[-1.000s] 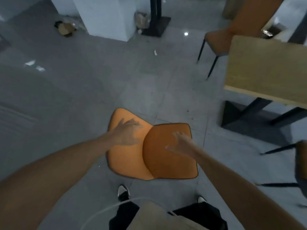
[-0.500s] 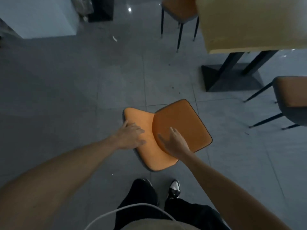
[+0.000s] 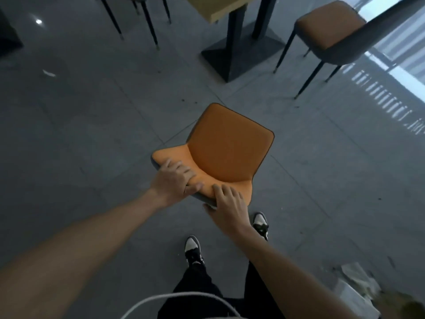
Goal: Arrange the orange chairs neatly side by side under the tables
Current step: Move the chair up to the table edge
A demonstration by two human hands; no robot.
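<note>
Head view, looking down: an orange upholstered chair with a grey shell back stands on the grey tiled floor directly in front of the person, its seat facing away toward a light wooden table on a black pedestal base. The left hand is clamped over the top edge of the backrest, fingers curled onto the orange face and thumb along the rim; the right hand grips the same edge just beside it, fingers on top and thumb under the grey rim. The chair sits well short of the table, so by my reading it has yet to be pushed in. A second orange chair with dark thin legs stands to the right of the pedestal, angled and not tucked under, and more dark chair legs show at the table's far left. Little of the arranging looks finished; aligning these chairs side by side remains.
</note>
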